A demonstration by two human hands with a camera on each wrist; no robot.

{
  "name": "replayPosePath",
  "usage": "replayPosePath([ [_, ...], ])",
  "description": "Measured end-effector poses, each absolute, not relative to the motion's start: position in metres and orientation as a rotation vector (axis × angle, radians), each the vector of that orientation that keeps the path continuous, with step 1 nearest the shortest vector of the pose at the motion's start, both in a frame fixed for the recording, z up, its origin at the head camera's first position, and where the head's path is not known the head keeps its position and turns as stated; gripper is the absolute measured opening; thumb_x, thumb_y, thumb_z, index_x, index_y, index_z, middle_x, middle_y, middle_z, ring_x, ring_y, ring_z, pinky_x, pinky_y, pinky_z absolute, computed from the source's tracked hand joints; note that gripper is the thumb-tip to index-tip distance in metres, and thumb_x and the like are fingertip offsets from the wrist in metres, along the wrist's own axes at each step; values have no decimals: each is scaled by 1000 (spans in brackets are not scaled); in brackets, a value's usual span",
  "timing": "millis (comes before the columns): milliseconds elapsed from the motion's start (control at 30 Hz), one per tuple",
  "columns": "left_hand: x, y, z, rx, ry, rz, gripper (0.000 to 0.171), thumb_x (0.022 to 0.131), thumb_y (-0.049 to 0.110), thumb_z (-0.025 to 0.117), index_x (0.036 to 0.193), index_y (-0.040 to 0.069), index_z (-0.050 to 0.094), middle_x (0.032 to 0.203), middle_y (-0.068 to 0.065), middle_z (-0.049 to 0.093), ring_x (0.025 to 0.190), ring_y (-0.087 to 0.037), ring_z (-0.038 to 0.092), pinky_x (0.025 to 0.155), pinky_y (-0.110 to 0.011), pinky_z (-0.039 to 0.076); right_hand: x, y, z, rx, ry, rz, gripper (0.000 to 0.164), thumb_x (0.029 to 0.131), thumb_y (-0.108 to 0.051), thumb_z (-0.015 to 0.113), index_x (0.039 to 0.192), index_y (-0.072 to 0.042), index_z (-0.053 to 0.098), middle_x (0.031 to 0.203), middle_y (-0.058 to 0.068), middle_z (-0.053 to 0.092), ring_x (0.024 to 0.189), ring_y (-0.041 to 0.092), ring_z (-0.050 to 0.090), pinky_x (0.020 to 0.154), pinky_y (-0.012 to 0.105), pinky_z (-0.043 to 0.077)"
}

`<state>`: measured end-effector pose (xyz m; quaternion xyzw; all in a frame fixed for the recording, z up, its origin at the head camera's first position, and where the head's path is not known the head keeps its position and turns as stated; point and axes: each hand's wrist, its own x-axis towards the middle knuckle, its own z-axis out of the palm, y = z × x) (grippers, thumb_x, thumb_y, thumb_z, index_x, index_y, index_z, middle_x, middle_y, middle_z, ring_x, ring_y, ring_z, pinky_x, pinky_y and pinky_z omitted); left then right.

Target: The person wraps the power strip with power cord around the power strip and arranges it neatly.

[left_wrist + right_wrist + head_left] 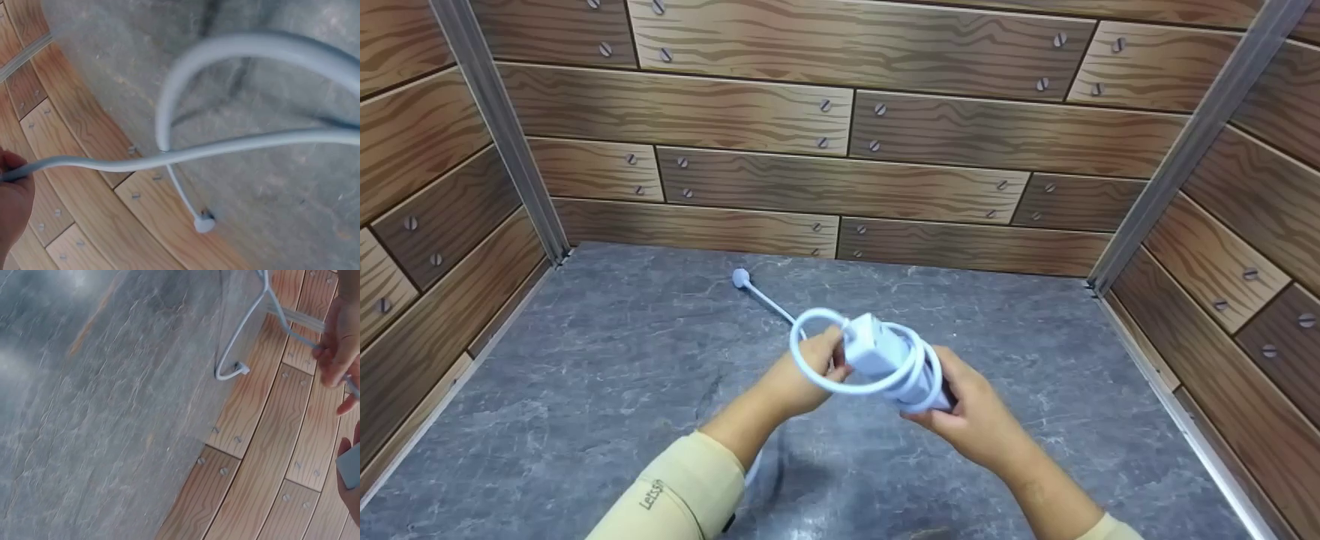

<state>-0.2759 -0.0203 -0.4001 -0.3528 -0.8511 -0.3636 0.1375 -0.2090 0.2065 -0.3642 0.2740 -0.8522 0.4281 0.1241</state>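
Note:
In the head view, a white power strip (877,349) is held above the tabletop by my right hand (979,420), which grips its near end. Its white cord (847,388) passes round the strip in loops, and one wide loop stands out to the left. My left hand (802,379) pinches the cord beside the strip's far end. The left wrist view shows that hand (14,197) with the cord (225,149) running out of its fingers. Farther back on the tabletop lies the cord's plug (741,278). Only a corner of the strip (350,467) shows in the right wrist view.
A grey marbled tabletop (622,360) lies under both hands. Wood-patterned panels (750,120) wall it in at the back and both sides, with metal posts (1177,142) at the rear corners. More cord (754,469) hangs below the left forearm.

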Motion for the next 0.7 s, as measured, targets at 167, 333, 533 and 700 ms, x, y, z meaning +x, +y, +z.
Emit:
replayPosePath([
  [167,-272,-18,-414,-946,-2546,-1224,35,85,6,60,116,9,42,75,1,52,64,-11,49,59,-25,44,-209,198,-360,666,-2455,1209,61,69,-13,79,122,-9,50,106,-2,60,92,13,57,81,38,48],
  [333,-267,-15,-425,-835,-2663,-1333,32,88,5,55,118,8,42,74,2,52,61,-9,46,57,-24,42,-210,192,-357,542,-2440,1140,61,70,-15,79,123,-9,49,107,5,60,93,19,57,81,43,46],
  [533,-264,-19,-440,-692,-2797,-1615,36,91,-3,42,124,10,44,69,-1,53,56,-11,48,49,-24,41,-218,198,-346,379,-2407,1060,62,72,-23,77,123,-6,47,106,11,59,94,26,56,82,47,44],
  [700,-265,-28,-442,-451,-2758,-1925,32,93,0,40,121,13,48,68,-2,53,48,-10,40,40,-19,33,-225,207,-343,279,-2424,888,61,74,-26,76,123,-5,46,107,14,58,91,30,56,77,47,44],
])
